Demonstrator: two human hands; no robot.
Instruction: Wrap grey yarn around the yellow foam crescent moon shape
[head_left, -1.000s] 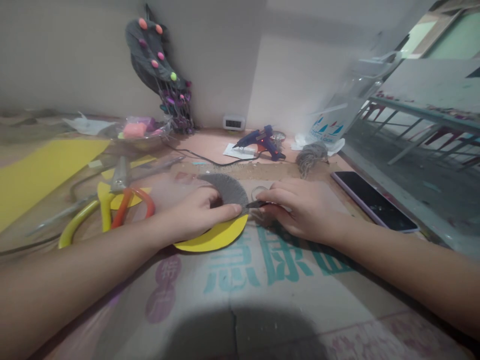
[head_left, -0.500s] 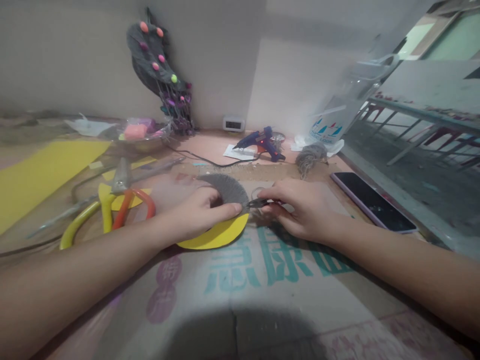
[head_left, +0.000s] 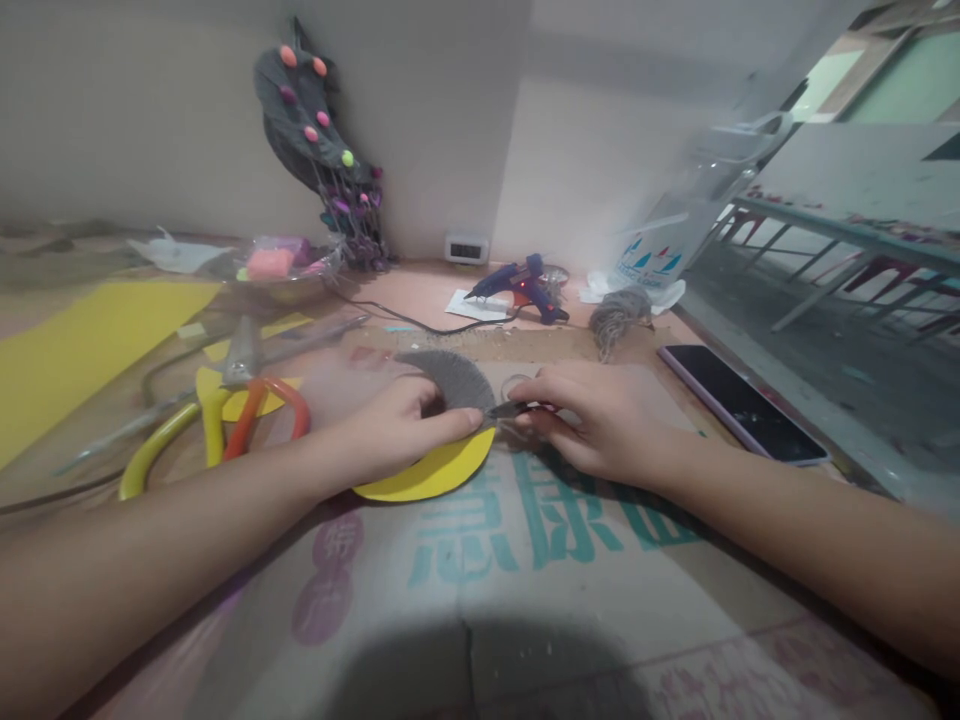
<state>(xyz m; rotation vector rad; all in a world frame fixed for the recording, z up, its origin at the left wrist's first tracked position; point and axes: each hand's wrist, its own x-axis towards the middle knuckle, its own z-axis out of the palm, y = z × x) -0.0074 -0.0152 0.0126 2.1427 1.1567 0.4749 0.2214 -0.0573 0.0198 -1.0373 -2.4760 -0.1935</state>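
Note:
A yellow paper disc (head_left: 431, 470) lies on printed cardboard (head_left: 525, 560), its far half covered with grey thread (head_left: 454, 378). My left hand (head_left: 390, 430) presses down on the disc, fingers closed together, forefinger tip at the disc's right edge. My right hand (head_left: 592, 415) is closed round small dark snips (head_left: 508, 409), whose tips touch the disc's right edge beside my left forefinger.
Yellow and orange-handled scissors (head_left: 225, 410) lie to the left, by a yellow sheet (head_left: 75, 340). At the back are a blue glue gun (head_left: 521, 283), a ball of twine (head_left: 619, 312) and a grey beaded ornament (head_left: 315, 130). A phone (head_left: 739, 400) lies to the right.
My right hand has shifted slightly left with the snips. My left hand and the disc stay put.

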